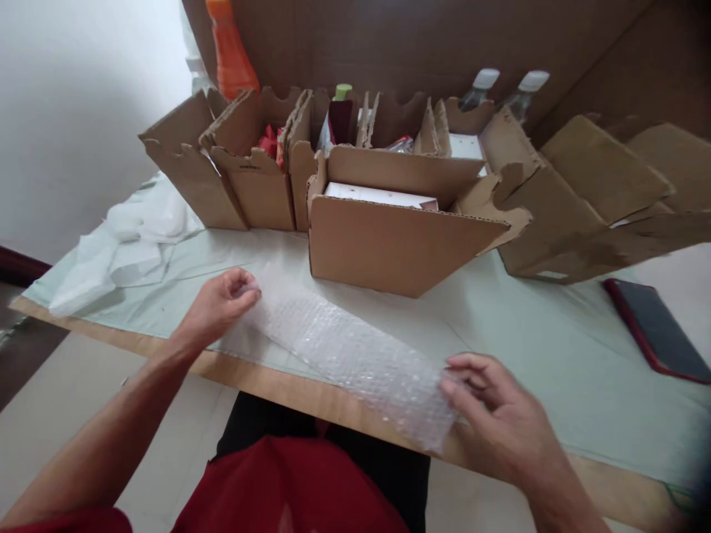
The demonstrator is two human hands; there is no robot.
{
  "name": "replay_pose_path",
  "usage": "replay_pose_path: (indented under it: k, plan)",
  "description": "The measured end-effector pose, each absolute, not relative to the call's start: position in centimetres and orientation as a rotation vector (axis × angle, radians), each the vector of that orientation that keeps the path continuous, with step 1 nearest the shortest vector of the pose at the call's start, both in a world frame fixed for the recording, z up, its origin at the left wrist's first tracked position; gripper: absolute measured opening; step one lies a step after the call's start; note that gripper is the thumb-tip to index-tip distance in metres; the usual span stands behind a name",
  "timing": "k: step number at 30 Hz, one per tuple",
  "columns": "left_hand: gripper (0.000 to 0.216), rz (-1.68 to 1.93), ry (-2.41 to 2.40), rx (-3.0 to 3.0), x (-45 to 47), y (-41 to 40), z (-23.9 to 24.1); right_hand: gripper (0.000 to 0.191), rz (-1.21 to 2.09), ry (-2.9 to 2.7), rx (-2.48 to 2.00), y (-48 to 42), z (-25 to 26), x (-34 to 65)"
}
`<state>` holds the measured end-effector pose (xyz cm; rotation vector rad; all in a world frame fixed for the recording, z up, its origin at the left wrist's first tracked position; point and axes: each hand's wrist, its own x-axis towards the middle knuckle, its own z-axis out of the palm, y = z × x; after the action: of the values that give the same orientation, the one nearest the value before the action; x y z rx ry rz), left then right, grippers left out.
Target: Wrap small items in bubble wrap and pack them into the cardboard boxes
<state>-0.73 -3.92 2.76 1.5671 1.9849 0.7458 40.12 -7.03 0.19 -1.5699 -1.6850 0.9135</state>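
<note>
A strip of clear bubble wrap [355,348] stretches slantwise between my two hands, over the table's front edge. My left hand [225,300] pinches its upper left end between thumb and fingers. At the lower right end my right hand [492,403] has its thumb and fingers closed on the strip's corner. Just beyond the wrap stands an open cardboard box [400,248], with a white box [383,196] inside it.
Folded white foam sheets [141,222] lie at the left. Behind stands a row of cardboard bins [266,181], with an orange bottle [233,55] and white-capped bottles [530,89] at the back. More cardboard [578,200] and a phone [658,326] occupy the right.
</note>
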Motion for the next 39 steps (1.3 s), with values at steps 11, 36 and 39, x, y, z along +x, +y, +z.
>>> replay_pose_path:
  k: [11, 36, 39]
  plan:
    - [0.054, 0.621, 2.03, 2.187, -1.4, 6.1, 3.2, 0.035, 1.526, -1.929, -1.129, -11.1, -0.4, 26.0]
    - [0.061, 0.778, 1.951, 1.583, 0.4, -9.9, -1.6, 0.027, 0.841, -2.107, -0.936, -7.1, -1.1, 25.0]
    - [0.06, 0.783, 1.96, 1.629, 0.5, -9.8, -1.8, 0.036, 0.504, -2.418, -0.807, -6.7, -1.6, 24.1]
